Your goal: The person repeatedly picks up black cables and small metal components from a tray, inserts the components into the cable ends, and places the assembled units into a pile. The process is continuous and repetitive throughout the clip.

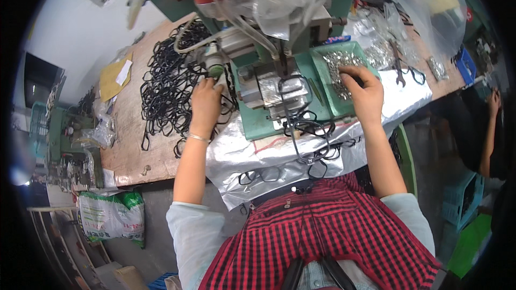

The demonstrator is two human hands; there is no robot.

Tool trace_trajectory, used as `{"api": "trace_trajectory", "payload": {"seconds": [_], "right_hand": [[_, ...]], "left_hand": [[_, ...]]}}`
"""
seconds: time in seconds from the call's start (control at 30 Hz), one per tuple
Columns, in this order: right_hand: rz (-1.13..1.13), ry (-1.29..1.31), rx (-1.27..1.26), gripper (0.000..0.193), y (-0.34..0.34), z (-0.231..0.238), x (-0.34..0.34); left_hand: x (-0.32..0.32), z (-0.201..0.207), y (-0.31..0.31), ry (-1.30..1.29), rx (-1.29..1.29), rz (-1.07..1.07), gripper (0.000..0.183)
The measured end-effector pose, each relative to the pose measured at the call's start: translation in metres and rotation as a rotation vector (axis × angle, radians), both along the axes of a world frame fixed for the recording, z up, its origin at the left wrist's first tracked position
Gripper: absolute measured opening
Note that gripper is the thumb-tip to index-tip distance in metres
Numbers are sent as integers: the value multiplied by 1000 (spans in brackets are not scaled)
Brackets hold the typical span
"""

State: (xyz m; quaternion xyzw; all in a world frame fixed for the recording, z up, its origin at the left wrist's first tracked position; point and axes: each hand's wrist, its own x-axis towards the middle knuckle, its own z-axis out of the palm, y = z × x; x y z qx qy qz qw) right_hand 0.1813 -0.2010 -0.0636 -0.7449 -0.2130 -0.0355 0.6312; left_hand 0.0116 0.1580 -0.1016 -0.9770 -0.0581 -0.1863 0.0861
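My left hand point(206, 102) reaches up beside a round green button point(215, 70) on the bench machine point(250, 121). Its fingers are stretched out and apart, with the tips at or just below the button. A heap of black loops point(169, 83) lies to its left. My right hand point(365, 90) is over a green tray point(338, 108) of small shiny metal parts point(337, 67). Its thumb and forefinger are pinched together; whatever they hold is too small to make out. Between my hands, a long black loop point(293, 129) hangs from the machine's metal work block point(277, 90).
Silver sheeting point(231, 153) covers the bench's front edge, with several black loops on it. At right lie a wrench point(398, 64) and clear bags. Yellow paper point(114, 81) lies at left. Another person's arm point(490, 129) shows at far right. A white-green sack point(110, 215) stands below.
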Motion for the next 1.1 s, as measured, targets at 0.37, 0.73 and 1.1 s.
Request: {"api": "trace_trajectory", "payload": {"seconds": [0.37,0.73,1.1], "right_hand": [[316,73,225,44,65,61,-34],[318,326,442,52,77,69,-56],[255,387,605,45,85,54,-75]], "left_hand": [[-41,58,-53,-809,-1284,149,14],[1,166,-128,-871,-954,-412,19],[5,167,-134,-916,-1010,-343,17]]}}
